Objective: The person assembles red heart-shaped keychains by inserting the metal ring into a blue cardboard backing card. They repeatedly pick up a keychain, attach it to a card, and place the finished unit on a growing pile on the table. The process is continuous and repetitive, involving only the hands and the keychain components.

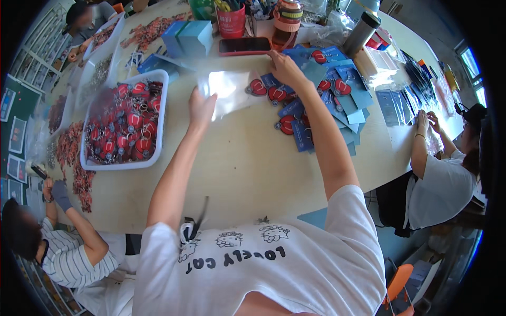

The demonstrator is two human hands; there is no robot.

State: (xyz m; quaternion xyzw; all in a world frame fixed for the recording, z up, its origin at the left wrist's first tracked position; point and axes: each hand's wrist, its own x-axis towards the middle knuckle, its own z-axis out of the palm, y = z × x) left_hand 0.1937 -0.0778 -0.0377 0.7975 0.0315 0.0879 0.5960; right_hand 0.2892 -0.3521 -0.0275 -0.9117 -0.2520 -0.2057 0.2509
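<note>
My left hand (203,108) is closed on the near left edge of a clear plastic bag (230,87), which shines with glare over the tabletop. Beyond the bag's right side, my right hand (286,68) has its fingers bent down beside the phone; whatever they grip is hidden. Below that hand, red charms with metal rings (277,94) lie on and among blue cards (348,108) in a loose, overlapping pile. To the left of my left hand, a white bin (159,138) holds many red charms (134,121) in clear wrapping.
A red-edged phone (244,46), a red cup (231,22), an amber bottle (287,23) and a steel flask (361,33) line the back. A blue box (187,38) stands left of them. Co-workers sit left (79,253) and right (443,179); another person (89,23) is far left.
</note>
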